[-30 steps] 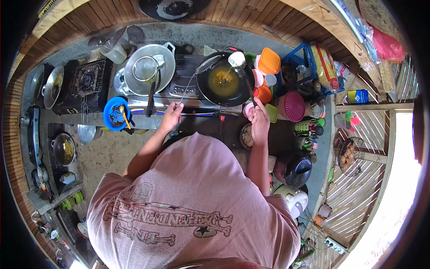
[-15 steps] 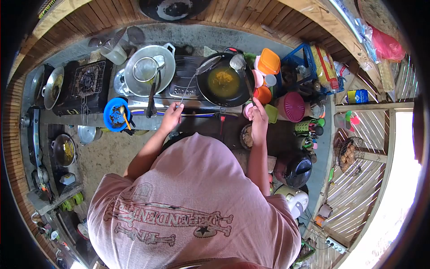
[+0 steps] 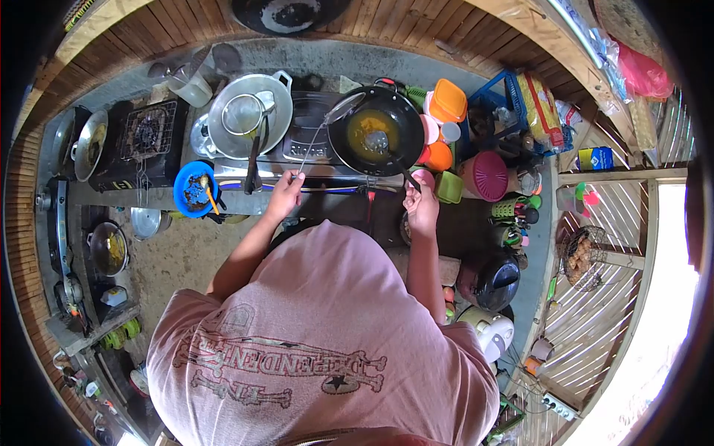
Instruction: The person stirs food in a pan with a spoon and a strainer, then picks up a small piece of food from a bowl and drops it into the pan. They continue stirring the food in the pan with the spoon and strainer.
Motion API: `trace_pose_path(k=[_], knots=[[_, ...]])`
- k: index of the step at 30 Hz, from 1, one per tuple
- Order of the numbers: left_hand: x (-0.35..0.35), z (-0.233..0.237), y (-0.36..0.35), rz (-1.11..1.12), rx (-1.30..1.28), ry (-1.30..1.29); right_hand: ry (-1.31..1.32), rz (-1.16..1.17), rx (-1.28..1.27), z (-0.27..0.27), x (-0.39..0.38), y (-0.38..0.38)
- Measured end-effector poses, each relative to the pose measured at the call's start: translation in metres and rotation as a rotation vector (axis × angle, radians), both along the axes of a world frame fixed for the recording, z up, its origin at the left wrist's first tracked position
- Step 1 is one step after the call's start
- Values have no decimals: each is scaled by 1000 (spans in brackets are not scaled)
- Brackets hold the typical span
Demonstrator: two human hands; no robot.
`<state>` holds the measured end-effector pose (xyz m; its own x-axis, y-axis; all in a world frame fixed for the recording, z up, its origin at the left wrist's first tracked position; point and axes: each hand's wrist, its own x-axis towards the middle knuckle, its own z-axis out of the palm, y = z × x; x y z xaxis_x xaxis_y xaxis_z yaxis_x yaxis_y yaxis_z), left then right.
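Wooden walls curve round a crowded cooking counter [image 3: 349, 61], seen from above the person's head and shoulders. On the stove [image 3: 303, 141] sits a black wok [image 3: 408, 125] with yellow oil pooled at its bottom. The right hand [image 3: 422, 209] is at the counter's front edge, fingers curled tight round the dark handle of a ladle [image 3: 378, 140]. Its bowl is dipped into the oil near the wok's middle, and the long handle seems to let the hand stay back from the heat. The left hand [image 3: 285, 195] is also low at the front edge, fingers closed on the end of a thin wire handle. That handle slants up to a skimmer [image 3: 343, 108], whose head hangs over the wok's left rim, clear of the oil and probably ready to lift food out. Left of the wok, a lidded metal pot [image 3: 248, 115] covers the other burner. A blue bowl [image 3: 195, 189] with a spoon in it sits at the near edge, close to the left hand. Orange tubs [image 3: 449, 100] and a pink-lidded jar [image 3: 487, 176] crowd the wok's right side, within the right hand's reach.
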<state>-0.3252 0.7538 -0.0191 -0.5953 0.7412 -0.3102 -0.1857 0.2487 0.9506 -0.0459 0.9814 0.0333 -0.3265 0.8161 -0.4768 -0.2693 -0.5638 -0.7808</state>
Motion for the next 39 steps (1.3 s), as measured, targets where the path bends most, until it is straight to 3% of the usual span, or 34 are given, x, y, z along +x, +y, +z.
trace_pose_path(k=[6, 11, 20, 27, 32, 39], knots=[[0, 0, -3, -2, 36, -35, 42, -37, -51, 0, 0, -2], [3, 12, -3, -15, 4, -25, 25, -2, 99, -9, 1, -3], [1, 10, -3, -20, 13, -30, 43, -5, 125, -11, 1, -1], [0, 5, -2, -15, -5, -4, 61, 55, 310, 28, -11, -5], [1, 5, 0, -17, 4, -7, -201, 97, 544, 44, -18, -5], [-1, -4, 0, -21, 21, 7, -340, 146, 643, 69, -19, -11]])
